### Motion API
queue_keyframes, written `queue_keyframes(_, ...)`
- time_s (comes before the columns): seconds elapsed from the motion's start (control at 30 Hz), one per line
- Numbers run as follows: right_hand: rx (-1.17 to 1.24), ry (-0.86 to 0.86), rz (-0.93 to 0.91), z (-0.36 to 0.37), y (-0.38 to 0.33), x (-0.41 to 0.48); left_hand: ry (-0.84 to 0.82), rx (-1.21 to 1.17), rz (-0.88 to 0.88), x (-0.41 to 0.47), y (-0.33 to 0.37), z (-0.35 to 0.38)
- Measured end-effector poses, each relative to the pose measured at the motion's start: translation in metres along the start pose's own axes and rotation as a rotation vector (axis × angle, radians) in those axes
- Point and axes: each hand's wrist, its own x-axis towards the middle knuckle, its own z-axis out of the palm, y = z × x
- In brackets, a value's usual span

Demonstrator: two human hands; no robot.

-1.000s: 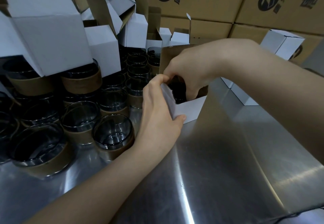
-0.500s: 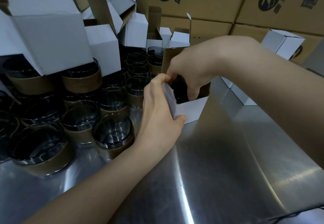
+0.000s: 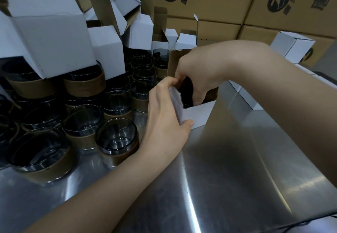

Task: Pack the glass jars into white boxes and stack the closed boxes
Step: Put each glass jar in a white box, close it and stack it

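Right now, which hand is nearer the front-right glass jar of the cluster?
Left. The left hand sits just right of that jar, gripping the white box; the right hand reaches into it, farther back.

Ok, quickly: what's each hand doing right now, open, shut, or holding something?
Left hand: grips the open white box by its left wall.
Right hand: inside that box, curled round a dark glass jar.

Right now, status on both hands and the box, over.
Left hand grips open box by its side wall. Right hand reaches inside, grip hidden. Flaps up, not closed. Loose jars crowd its left, none blocking.
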Motion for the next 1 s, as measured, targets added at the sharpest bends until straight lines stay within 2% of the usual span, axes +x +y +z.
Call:
queue_keyframes(0.03,0.032,-0.032,-0.031,-0.001,0.002,0.0,-0.002,0.004,-0.001,0.0,0.0,0.0)
queue_keyframes(0.33,0.134,0.079,-0.049,0.008,0.01,0.0,-0.012,0.028,0.0,-0.001,0.0,0.0)
queue_keyframes(0.43,0.236,0.107,-0.053,0.007,0.016,-0.003,-0.006,0.031,0.004,-0.001,0.0,0.0)
queue_keyframes(0.6,0.717,0.402,-0.066,0.019,0.035,-0.008,0.016,0.048,-0.023,-0.001,-0.005,0.0)
queue_keyframes(0.77,1.248,0.662,0.059,0.055,0.044,0.003,-0.023,0.068,-0.045,0.0,-0.007,0.003)
queue_keyframes(0.87,1.485,0.66,0.085,0.077,0.045,0.01,-0.03,0.11,-0.047,0.0,-0.007,0.003)
queue_keyframes(1.0,1.624,0.518,-0.025,0.098,0.05,0.019,-0.023,0.052,-0.072,0.0,-0.001,0.002)
